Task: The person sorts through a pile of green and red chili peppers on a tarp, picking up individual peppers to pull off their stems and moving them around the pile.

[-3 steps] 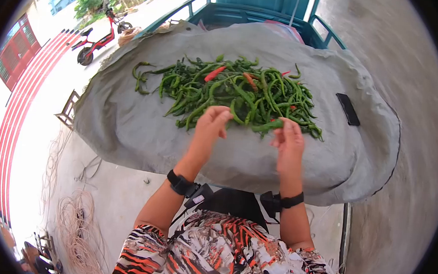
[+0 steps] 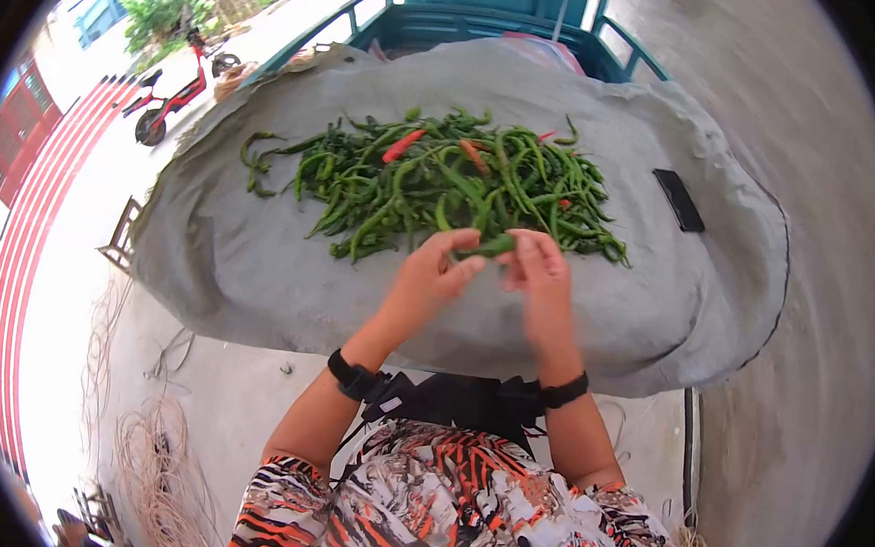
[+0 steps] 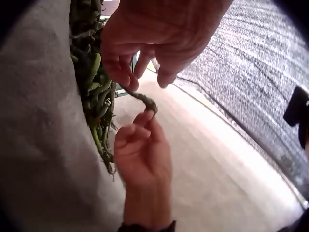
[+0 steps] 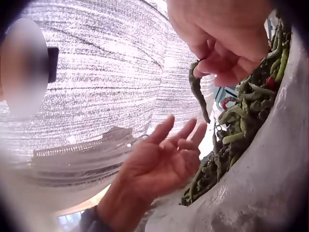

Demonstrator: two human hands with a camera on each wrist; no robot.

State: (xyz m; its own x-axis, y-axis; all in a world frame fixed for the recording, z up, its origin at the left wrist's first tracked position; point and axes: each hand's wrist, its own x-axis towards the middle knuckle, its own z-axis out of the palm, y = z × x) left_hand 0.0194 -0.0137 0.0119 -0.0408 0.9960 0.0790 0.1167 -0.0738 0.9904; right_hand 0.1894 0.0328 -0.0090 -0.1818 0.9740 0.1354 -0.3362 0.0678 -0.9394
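Between thumb and fingers, my right hand (image 2: 547, 288) pinches one green chili pepper (image 2: 497, 245) at its thicker end. The pepper's thin end (image 4: 205, 115) points toward my left hand (image 2: 427, 281). In the right wrist view the left fingers (image 4: 186, 130) are loosely extended right at that tip, the thumb standing apart from them. Beyond both hands lies a heap of green chili peppers (image 2: 362, 194), with a few red ones (image 2: 403, 146) among them. The left wrist view shows the held pepper (image 3: 147, 100) slightly bent.
Grey cloth (image 2: 256, 293) covers the raised surface under the heap. A black phone (image 2: 678, 200) lies on it at the right. Behind stands a teal cart bed (image 2: 453, 24) with side rails. Tangled cord (image 2: 161, 457) lies on the ground at lower left; a red scooter (image 2: 173, 97) is parked farther off.
My hands have come closer together, the left toward the pepper's free end and the right leftward with the pepper. The head view has shifted slightly.
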